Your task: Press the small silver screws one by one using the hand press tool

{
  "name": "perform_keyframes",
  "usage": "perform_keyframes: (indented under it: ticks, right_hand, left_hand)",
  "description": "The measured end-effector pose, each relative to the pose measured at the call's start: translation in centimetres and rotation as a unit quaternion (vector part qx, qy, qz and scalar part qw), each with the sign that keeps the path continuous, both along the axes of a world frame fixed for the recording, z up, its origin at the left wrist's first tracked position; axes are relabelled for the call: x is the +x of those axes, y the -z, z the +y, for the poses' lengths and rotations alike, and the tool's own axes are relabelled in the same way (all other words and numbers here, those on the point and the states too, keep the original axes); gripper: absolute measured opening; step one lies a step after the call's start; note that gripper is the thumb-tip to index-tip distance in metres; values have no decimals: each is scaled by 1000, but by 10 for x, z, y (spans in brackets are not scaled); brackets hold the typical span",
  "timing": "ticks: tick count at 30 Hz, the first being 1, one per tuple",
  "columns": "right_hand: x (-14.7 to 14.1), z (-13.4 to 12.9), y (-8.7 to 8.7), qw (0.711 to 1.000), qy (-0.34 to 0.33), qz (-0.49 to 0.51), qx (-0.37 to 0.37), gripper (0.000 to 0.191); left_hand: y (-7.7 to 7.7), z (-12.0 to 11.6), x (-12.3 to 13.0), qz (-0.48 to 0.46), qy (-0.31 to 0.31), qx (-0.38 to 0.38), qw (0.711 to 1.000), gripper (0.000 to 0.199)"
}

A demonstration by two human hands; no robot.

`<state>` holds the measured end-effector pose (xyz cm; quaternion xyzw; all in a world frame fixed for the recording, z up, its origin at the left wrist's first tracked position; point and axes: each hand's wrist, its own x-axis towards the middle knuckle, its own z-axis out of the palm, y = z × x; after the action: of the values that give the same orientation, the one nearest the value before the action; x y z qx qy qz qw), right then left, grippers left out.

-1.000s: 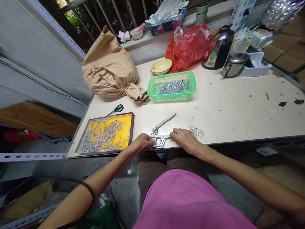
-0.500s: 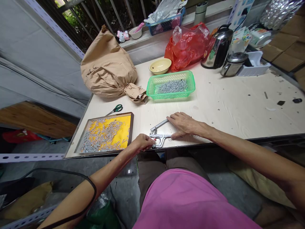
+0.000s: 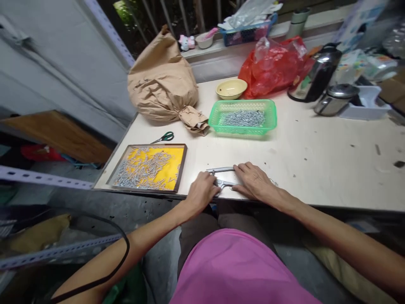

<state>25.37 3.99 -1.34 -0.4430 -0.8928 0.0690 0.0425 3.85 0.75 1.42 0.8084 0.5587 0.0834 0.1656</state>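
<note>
Silver spring pliers (image 3: pixel 225 184) lie at the table's front edge, between my two hands. My right hand (image 3: pixel 253 179) holds their handle ends, thumb on the lower handle and fingers on the upper one; the handles stand apart. Around the pliers' head my left hand (image 3: pixel 202 190) is closed, its fingers hiding the jaws. Whether a small part sits in the jaws cannot be seen. To the left is a shallow tray (image 3: pixel 182 171) with a yellow bottom and many small silver metal pieces (image 3: pixel 142 171). Similar pieces (image 3: pixel 243 118) fill the green basket (image 3: pixel 243 131) beyond my hands.
Green-handled scissors (image 3: pixel 167 136) lie behind the tray. A brown paper sack (image 3: pixel 164 84), a cream bowl (image 3: pixel 230 89), a red plastic bag (image 3: pixel 272 67), a kettle (image 3: pixel 319 74) and a metal pot (image 3: pixel 335 99) line the back. Small scraps dot the table's right side.
My left hand has gone from a pinch at the pliers' jaws to covering their head. The upper handle lies flatter and slightly closer to the lower one. The camera view has shifted.
</note>
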Motion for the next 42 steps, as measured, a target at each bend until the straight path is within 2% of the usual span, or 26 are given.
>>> perform_keyframes:
  ticks: [3,5,8,12,15,21,24,26,29,32,34,37,39,42]
  right_hand:
    - [5,2,5,1000,-15,21,2,63]
    - [8,5,9,999,-30,40,-3,63]
    - [10,10,14,997,-48,59,-23,46]
    - [7,9,13,997,-38,60,-41,27]
    - [-1,3,6,997,-21,47,-61,16]
    - [-8,-7,-3,999,17,-5,-41,20]
    - [0,-3,-8,1000,8,5,-12,32]
    - [6,3,-10,999,-16,32,-20,40]
    - [12,17,-8,997,-16,65,-36,32]
    - [11,38,-2,999,8,50,-7,25]
    - [8,53,-2,999,9,29,8,23]
    - [-4,64,-13,1000,15,8,14,21]
    - [-20,58,-26,999,-21,-4,23,21]
    - [-52,36,-41,987,-157,-19,5,19]
  left_hand:
    - [3,11,16,56,93,20,994,39]
    - [4,21,22,79,112,14,990,49]
    - [5,31,25,101,129,13,986,54]
    - [6,41,23,112,181,11,977,40]
    - [9,45,22,92,189,-3,978,28]
    - [11,45,21,66,163,-4,984,21]
    - [11,36,20,53,125,7,991,31]
    - [14,22,21,24,99,25,994,34]
    - [25,-6,28,-37,103,67,992,35]
    - [35,-26,38,-73,134,74,985,37]
    - [39,-31,43,-83,138,65,985,37]
    - [39,-31,45,-92,134,62,985,41]
    - [36,-33,45,-98,138,67,983,45]
    - [29,-43,39,-116,159,79,977,44]
